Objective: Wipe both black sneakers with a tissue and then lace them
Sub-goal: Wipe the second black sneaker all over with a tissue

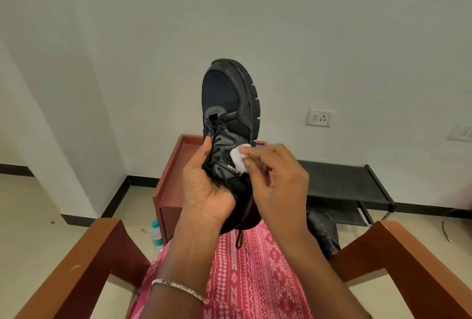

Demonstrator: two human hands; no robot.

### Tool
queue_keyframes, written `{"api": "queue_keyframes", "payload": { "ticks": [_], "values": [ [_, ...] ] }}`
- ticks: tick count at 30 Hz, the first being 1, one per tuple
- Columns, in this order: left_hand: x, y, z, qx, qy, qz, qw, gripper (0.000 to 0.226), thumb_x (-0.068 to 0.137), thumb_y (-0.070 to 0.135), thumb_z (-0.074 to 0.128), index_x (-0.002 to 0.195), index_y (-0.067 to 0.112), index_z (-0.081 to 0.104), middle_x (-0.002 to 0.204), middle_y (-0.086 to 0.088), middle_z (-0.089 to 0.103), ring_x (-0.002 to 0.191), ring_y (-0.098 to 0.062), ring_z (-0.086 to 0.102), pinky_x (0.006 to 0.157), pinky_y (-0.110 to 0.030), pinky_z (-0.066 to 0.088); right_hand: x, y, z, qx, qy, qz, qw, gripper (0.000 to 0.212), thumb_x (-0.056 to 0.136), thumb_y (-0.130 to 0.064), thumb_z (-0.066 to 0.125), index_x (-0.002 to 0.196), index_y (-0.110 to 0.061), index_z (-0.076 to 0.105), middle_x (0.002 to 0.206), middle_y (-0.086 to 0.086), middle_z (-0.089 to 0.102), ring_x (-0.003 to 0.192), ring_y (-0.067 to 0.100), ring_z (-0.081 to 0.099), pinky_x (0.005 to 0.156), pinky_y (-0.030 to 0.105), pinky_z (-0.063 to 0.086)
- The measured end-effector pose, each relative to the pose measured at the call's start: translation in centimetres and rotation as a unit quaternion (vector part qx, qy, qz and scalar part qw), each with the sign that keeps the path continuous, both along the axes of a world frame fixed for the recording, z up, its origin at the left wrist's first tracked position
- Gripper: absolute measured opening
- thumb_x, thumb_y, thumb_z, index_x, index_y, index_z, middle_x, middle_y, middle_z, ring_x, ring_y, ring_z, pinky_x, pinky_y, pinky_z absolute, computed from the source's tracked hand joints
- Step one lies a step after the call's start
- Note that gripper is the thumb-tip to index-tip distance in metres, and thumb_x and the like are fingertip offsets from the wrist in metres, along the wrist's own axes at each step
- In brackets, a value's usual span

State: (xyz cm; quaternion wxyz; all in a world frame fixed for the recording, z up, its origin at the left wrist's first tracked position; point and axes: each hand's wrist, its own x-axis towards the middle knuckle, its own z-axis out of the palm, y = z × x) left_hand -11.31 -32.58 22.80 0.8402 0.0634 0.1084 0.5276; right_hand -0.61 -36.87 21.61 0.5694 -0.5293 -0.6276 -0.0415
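White wall [332, 25] fills most of the view, pale floor [30, 229] below it with a black skirting strip. I sit in a wooden chair [84, 262], its brown arms running down both lower corners. Pink patterned cloth [255, 280] covers my lap between them. In front of me stands a red-brown table [169, 181] with a raised rim, and right of it, against the wall, a low black rack [342, 183]. The black sneaker [227, 96] is held up in the air over my lap, in front of the table, toe pointing up and away, heel down near the cloth, sole edge facing right, laces threaded through the eyelets. My left hand [204, 186] grips the sneaker from the left at the laced middle, fingers curled round it, thumb lying up along the eyelets. My right hand [278, 178] pinches a folded white tissue [238, 156] in its fingertips and presses it on the sneaker's right side, just above the white CLYMB lettering. A dark plastic bag [321, 232] sits on the floor under the rack, beside the right chair arm. A clear water bottle [156, 235] stands on the floor by the table's left side. White wall socket [319, 117] right of the sneaker. Silver bracelet [178, 289] on my left wrist. One loose lace end [239, 238] hangs from the heel onto the cloth.
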Motion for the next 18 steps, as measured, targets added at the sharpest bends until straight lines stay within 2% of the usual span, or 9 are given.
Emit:
{"api": "queue_keyframes", "payload": {
  "ticks": [4, 8, 10, 14, 16, 18],
  "values": [
    [-0.2, 0.1, -0.1, 0.001, -0.006, -0.001, 1.0, 0.037, 0.094, 0.03, 0.061, 0.102, -0.003, 0.076, 0.111, -0.021, 0.073, 0.087, -0.034, 0.075, 0.081, -0.05, 0.06, -0.2, -0.1, -0.1, 0.004, -0.012, 0.004, 1.0, 0.023, 0.09, -0.003, 0.072, 0.108, -0.015, 0.076, 0.099, -0.005, 0.066, 0.094, 0.013, 0.064, 0.078, 0.033, 0.055],
    [-0.9, 1.0, -0.8, 0.01, 0.005, 0.023, 1.0, 0.033, 0.094, 0.032, 0.061, 0.105, 0.005, 0.077, 0.122, -0.016, 0.07, 0.099, -0.033, 0.072, 0.098, -0.051, 0.052, 0.0, -3.6, -2.4, -0.048, -0.012, 0.034, 0.998, 0.025, 0.086, 0.0, 0.075, 0.106, -0.015, 0.078, 0.095, -0.008, 0.069, 0.09, 0.004, 0.065, 0.075, 0.021, 0.055],
    [-1.0, 1.1, -0.7, 0.012, 0.001, 0.022, 1.0, 0.033, 0.095, 0.032, 0.06, 0.106, 0.005, 0.076, 0.124, -0.015, 0.068, 0.102, -0.032, 0.071, 0.095, -0.055, 0.051, 0.2, -4.4, -2.6, -0.061, -0.002, 0.04, 0.997, 0.025, 0.084, -0.001, 0.076, 0.104, -0.015, 0.078, 0.094, -0.009, 0.071, 0.088, 0.004, 0.067, 0.074, 0.02, 0.056],
    [-0.6, 0.6, -0.2, 0.005, 0.002, -0.008, 1.0, 0.037, 0.095, 0.032, 0.06, 0.109, 0.001, 0.074, 0.122, -0.02, 0.069, 0.106, -0.033, 0.069, 0.096, -0.05, 0.054, 0.3, -2.4, -0.6, -0.035, 0.005, 0.017, 0.999, 0.021, 0.086, -0.003, 0.075, 0.104, -0.013, 0.078, 0.095, -0.006, 0.071, 0.088, 0.003, 0.066, 0.078, 0.016, 0.053],
    [-0.3, 0.2, 0.0, 0.008, 0.008, -0.024, 1.0, 0.041, 0.094, 0.033, 0.06, 0.112, -0.002, 0.073, 0.119, -0.022, 0.07, 0.102, -0.033, 0.071, 0.091, -0.049, 0.056, 0.4, -0.7, 0.6, -0.014, 0.01, 0.001, 1.0, 0.02, 0.087, -0.004, 0.074, 0.105, -0.013, 0.078, 0.095, -0.004, 0.07, 0.089, 0.006, 0.066, 0.078, 0.02, 0.055],
    [-0.2, 0.0, 0.1, 0.013, 0.009, -0.031, 0.999, 0.042, 0.095, 0.033, 0.059, 0.106, -0.004, 0.076, 0.116, -0.022, 0.071, 0.102, -0.031, 0.071, 0.09, -0.048, 0.056, 0.3, 0.3, 1.1, -0.002, 0.006, -0.017, 1.0, 0.018, 0.09, -0.006, 0.072, 0.105, -0.013, 0.078, 0.096, -0.002, 0.069, 0.09, 0.01, 0.065, 0.077, 0.027, 0.056]
  ]
}}
